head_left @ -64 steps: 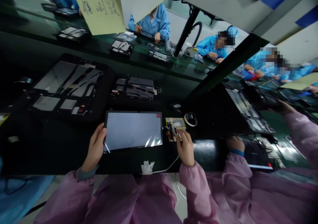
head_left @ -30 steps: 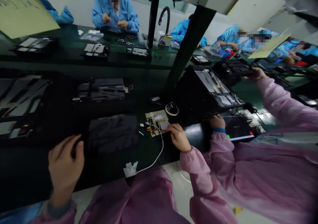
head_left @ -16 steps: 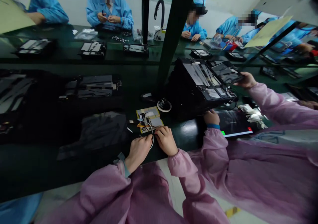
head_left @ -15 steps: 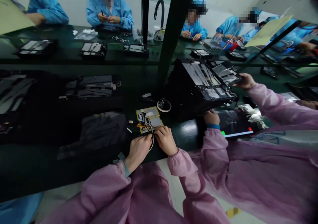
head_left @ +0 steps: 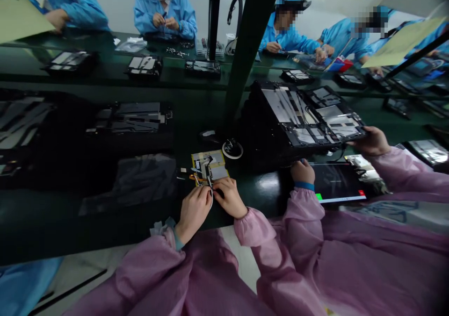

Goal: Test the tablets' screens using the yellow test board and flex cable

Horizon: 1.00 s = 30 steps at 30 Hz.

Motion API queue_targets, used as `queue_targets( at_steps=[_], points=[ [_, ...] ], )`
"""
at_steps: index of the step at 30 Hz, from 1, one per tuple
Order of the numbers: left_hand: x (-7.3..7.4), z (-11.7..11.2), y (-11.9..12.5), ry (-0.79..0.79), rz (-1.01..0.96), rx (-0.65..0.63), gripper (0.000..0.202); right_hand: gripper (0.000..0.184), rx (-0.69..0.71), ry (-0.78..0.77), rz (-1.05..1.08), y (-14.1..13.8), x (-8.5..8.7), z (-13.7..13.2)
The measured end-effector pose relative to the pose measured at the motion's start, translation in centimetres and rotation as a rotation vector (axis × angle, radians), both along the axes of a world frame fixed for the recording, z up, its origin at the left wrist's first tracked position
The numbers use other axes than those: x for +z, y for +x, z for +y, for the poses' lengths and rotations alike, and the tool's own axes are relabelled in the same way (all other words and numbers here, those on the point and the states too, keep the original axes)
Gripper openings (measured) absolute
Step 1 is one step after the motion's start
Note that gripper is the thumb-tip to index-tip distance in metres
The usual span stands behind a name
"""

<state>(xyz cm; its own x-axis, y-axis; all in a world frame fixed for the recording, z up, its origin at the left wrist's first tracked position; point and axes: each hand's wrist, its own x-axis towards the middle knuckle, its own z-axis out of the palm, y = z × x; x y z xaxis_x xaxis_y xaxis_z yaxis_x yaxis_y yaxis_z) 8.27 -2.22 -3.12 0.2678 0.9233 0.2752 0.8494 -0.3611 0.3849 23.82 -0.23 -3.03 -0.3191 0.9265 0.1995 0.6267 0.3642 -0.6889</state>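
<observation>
Over the near edge of the bench, my left hand (head_left: 195, 211) is closed, its fingertips pinching a thin white cable (head_left: 212, 200). Close beside it on the right, my right hand (head_left: 229, 197) is also closed, with its fingertips at the same cable; the exact grip is partly hidden by the fingers. Just beyond both hands lies a flat yellow-edged part (head_left: 219, 171) with silver panels. Dark and white leads and an orange strip run over its left side, toward my fingers.
Right of me a co-worker's hand (head_left: 375, 141) touches a tablet chassis on a tall black stack (head_left: 270, 143); the other is by a lit screen (head_left: 336, 180). A dark sheet (head_left: 140, 180) lies left. A white ring-shaped item (head_left: 232, 149) and a green post (head_left: 242, 59) stand ahead.
My hands stay together at the cable, and its loop over the yellow-edged part has drawn in. The co-worker's far hand has lowered a chassis onto the stack.
</observation>
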Motion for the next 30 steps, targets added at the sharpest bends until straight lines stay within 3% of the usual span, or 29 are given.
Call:
queue_targets(
  at_steps=[14, 30],
  points=[
    [-0.16, 0.29, -0.43, -0.040, -0.077, -0.059, 0.012, 0.005, 0.030, -0.007, 0.029, 0.15, 0.15, 0.10],
    [0.14, 0.58, 0.13, -0.098, -0.122, -0.001, 0.014, 0.006, 0.021, 0.001, -0.015, -0.06, 0.50, 0.06]
  ],
)
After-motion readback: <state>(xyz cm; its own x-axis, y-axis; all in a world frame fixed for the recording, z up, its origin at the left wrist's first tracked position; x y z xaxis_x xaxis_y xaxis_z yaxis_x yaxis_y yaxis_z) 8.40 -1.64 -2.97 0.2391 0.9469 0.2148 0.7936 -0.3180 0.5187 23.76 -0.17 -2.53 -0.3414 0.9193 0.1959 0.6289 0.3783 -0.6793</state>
